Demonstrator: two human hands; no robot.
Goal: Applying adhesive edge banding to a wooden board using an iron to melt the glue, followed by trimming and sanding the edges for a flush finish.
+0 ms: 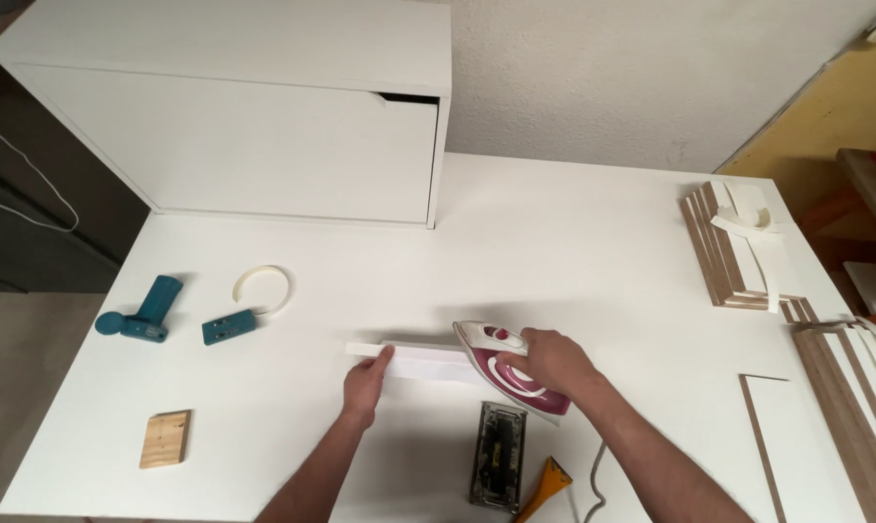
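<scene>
1. Your right hand (547, 360) is wrapped around the handle of a white and magenta clothes iron (504, 368), fingers closed over the grip, with the iron's soleplate down on the right end of a narrow white panel (414, 360).
2. Your left hand (367, 380) lies on the near edge of that panel, close to its left end. The fingers are stretched out almost flat, pressing on it rather than gripping anything.
3. A thin white edge-banding strip (363, 348) runs along the panel's top and sticks out a little past its left end.
4. The panel lies on the white table (574, 252), slightly toward you from its middle.
5. Just in front of the iron you have a dark rectangular hand tool (499, 455), and beside it an orange-handled scraper (547, 487). The iron's cord (595, 484) trails off the near edge.
6. To your left are two teal trimmer tools (142, 312) (230, 327), a loose coil of white banding (264, 289), and a small wooden block (165, 439).
7. A white cabinet (244, 107) stands at the far left, and stacked panels (734, 252) are at the right edge.
</scene>
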